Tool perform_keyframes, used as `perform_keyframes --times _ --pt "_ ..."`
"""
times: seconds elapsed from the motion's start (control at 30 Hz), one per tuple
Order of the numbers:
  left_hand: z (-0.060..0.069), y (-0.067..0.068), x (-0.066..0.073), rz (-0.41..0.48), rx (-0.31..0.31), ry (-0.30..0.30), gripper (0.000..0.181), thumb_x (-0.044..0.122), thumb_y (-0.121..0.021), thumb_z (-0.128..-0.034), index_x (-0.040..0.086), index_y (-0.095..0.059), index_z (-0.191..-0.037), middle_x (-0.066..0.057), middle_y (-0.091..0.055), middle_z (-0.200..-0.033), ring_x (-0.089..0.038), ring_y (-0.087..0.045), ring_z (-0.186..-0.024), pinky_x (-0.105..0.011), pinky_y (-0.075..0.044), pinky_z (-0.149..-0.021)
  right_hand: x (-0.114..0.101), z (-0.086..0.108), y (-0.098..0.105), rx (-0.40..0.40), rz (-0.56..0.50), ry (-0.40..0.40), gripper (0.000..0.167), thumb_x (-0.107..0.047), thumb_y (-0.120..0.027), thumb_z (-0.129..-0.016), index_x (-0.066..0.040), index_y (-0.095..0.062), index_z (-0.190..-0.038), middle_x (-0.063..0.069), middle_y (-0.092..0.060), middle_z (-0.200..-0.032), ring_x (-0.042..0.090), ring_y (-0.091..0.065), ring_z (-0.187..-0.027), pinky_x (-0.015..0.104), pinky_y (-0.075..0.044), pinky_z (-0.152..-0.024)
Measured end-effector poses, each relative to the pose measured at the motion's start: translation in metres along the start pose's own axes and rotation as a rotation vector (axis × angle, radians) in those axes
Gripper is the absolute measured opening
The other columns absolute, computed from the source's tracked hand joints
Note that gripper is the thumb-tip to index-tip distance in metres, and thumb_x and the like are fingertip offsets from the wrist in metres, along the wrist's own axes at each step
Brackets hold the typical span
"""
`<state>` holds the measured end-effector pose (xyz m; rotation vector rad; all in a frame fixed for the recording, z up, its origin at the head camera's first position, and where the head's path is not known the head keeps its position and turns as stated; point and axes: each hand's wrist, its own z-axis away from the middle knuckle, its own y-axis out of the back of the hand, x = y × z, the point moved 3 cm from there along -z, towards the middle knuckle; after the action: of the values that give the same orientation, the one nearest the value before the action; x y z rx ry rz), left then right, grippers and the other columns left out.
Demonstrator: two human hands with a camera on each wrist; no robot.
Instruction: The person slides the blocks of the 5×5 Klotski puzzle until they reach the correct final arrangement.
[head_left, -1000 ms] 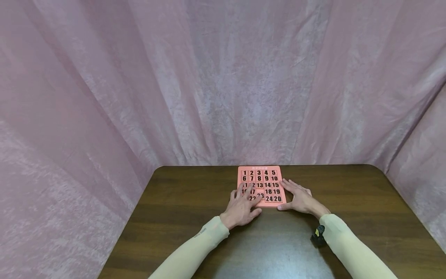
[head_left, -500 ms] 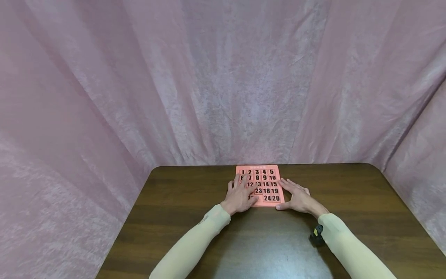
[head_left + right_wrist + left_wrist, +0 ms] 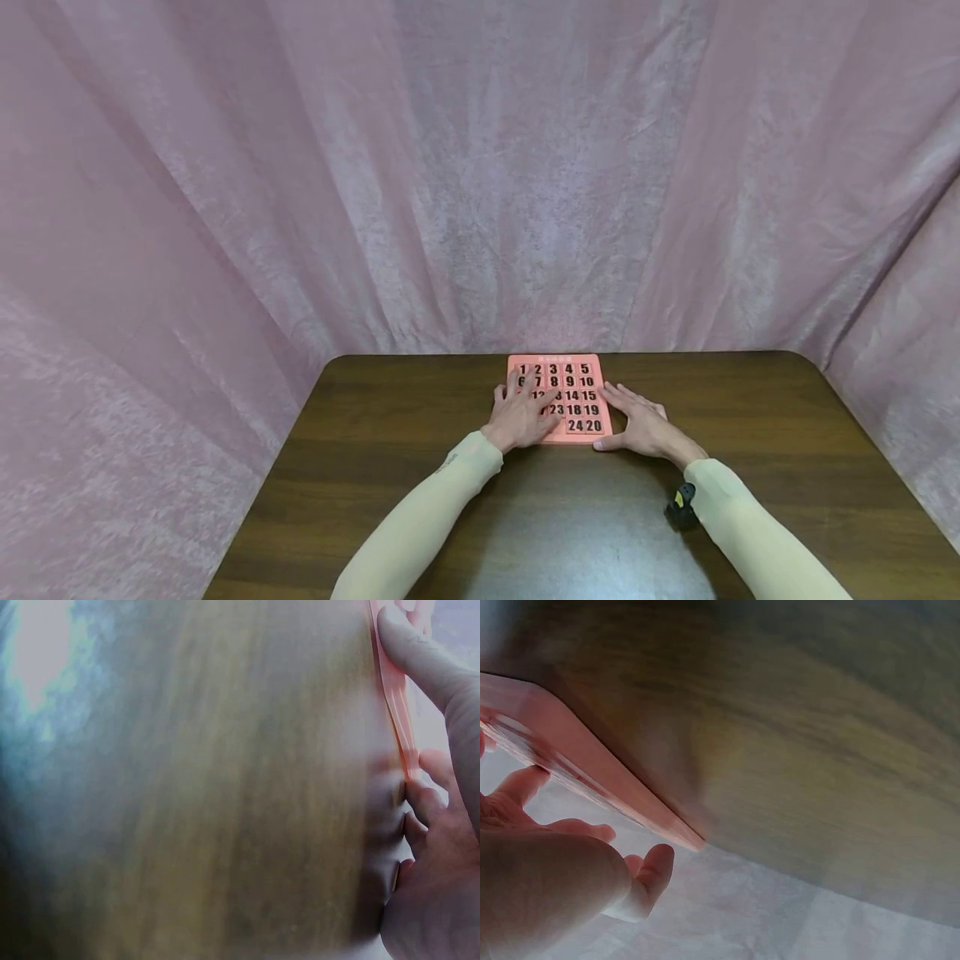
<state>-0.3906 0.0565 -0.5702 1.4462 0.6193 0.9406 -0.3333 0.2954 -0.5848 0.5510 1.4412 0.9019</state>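
Under the left hand [image 3: 519, 419], fingers spread, lie numbered tiles [image 3: 569, 382] in the pink board [image 3: 555, 359]; the right hand [image 3: 645, 427], likewise spread, touches the board's right edge. Beside the left thumb, an open slot [image 3: 558, 431] adjoins tile 24 [image 3: 576, 426]; wooden table [image 3: 712, 400] surrounds both hands

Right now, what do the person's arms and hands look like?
Left hand and right hand are bare. The sleeves are pale cream, with an unreadable dark marking near the left cuff and a black device with a yellow patch by the right cuff.
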Motion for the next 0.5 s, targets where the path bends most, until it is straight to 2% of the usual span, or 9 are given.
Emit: perform_keyframes --times 0.1,0.27,0.4,0.5 --pt "0.005 -0.003 -0.005 0.016 0.002 -0.010 0.058 0.055 -0.051 -0.1101 0.036 -0.049 -0.165 -0.017 -0.022 -0.183 -0.048 -0.016 -0.169 -0.071 -0.027 -0.126 0.000 0.000 -0.002 -0.004 -0.002 0.002 0.115 -0.053 -0.093 -0.082 -0.008 -0.035 -0.171 0.021 -0.028 -0.180 0.051 -0.023 -0.167 0.076 -0.023 -0.118" --pt "0.026 -0.003 -0.018 0.039 0.013 -0.043 0.057 0.053 -0.053 -0.1102 0.034 -0.051 -0.164 -0.015 -0.020 -0.184 -0.049 -0.013 -0.168 -0.072 -0.027 -0.125 -0.002 0.000 -0.004 -0.011 -0.010 0.004 0.116 -0.053 -0.093 -0.082 -0.008 -0.035 -0.171 0.021 -0.028 -0.180 0.050 -0.022 -0.167 0.075 -0.023 -0.118" --pt "0.044 0.001 -0.025 0.000 0.022 -0.102 0.053 0.055 -0.053 -0.1110 0.037 -0.056 -0.161 -0.013 -0.022 -0.184 -0.050 -0.015 -0.168 -0.073 -0.032 -0.122 -0.002 0.000 -0.001 -0.004 -0.014 0.001 0.116 -0.052 -0.094 -0.081 -0.008 -0.035 -0.171 0.021 -0.027 -0.180 0.050 -0.021 -0.167 0.075 -0.022 -0.117" --pt "0.052 0.003 -0.026 -0.039 0.033 -0.150 0.050 0.057 -0.051 -0.1116 0.038 -0.059 -0.157 -0.012 -0.025 -0.183 -0.049 -0.018 -0.167 -0.072 -0.036 -0.120 -0.001 0.001 0.000 -0.004 -0.017 -0.001 0.117 -0.052 -0.094 -0.081 -0.008 -0.034 -0.171 0.022 -0.027 -0.180 0.051 -0.021 -0.167 0.076 -0.021 -0.117"
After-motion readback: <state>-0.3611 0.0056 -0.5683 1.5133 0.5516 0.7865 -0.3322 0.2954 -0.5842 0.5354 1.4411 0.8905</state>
